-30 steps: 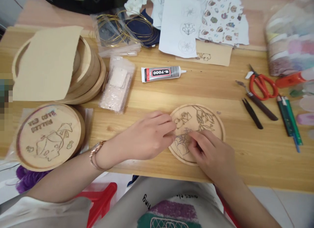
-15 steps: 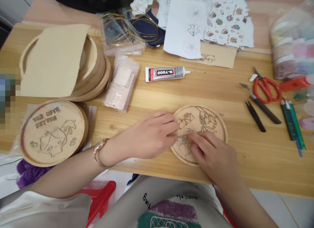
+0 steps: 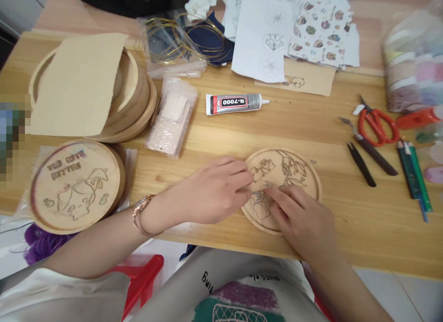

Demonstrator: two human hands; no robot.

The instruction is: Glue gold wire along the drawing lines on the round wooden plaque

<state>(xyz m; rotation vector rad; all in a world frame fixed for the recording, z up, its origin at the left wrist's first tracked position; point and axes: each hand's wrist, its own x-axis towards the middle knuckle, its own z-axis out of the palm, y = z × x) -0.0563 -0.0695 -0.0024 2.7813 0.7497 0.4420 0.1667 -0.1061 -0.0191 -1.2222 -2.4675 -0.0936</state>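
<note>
The round wooden disc [image 3: 289, 167] with its floral line drawing lay flat on the wooden table [image 3: 346, 220], straight before me; my right hand [image 3: 297, 218] spread its fingers over the lower half, my left hand [image 3: 216, 190] curled at the left edge, any grip unclear

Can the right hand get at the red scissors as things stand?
Probably yes. The right hand rests on the wooden disc, and only black tweezers and a scraper lie between it and the red scissors, flat and low, so it could likely reach over them.
</note>
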